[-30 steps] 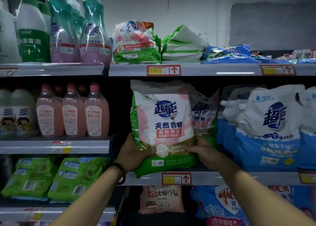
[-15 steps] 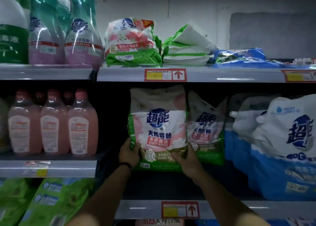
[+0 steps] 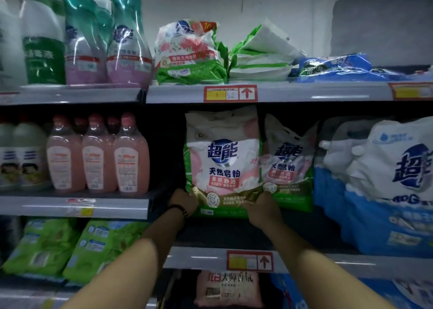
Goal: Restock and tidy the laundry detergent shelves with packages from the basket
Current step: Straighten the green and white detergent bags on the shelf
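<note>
Both my left hand (image 3: 184, 202) and right hand (image 3: 262, 209) grip the bottom corners of the soap powder bag (image 3: 222, 163), upright on the shelf (image 3: 234, 235) between them, so I should settle its base flat and nudge it flush against the matching bag (image 3: 290, 166) beyond my right hand.
</note>
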Available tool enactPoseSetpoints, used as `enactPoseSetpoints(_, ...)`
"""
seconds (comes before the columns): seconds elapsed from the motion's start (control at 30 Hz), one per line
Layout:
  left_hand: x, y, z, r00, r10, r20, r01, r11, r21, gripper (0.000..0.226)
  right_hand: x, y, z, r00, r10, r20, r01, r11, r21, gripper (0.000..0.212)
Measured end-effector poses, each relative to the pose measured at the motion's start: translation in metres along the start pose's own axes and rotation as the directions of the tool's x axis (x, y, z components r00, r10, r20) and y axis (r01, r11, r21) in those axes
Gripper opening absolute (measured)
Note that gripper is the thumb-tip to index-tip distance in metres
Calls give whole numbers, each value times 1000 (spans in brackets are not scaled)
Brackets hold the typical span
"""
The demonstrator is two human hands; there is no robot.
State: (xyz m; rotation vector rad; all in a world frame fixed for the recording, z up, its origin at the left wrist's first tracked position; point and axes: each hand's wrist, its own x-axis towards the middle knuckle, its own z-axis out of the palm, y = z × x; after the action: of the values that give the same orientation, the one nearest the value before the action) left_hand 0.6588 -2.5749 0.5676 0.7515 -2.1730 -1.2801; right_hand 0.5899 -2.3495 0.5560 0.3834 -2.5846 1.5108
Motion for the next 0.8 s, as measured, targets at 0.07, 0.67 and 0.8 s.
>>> enactPoseSetpoints(0.07,-28,0,-8,996,85,-23,-83,993,87,28,-22,-4,-8,998,-38,-44,35,997,-71,29)
enactPoseSetpoints(0.67,-187,5,-149,907,420,13,-375,795,476,19,-128,-84,-3,962,-171,215,154,984,95,7)
enactPoseSetpoints(0.8,-169,4,-189,877,480,-14,-344,649,679,18,-143,-116,17,922,-303,243,276,951,140,9)
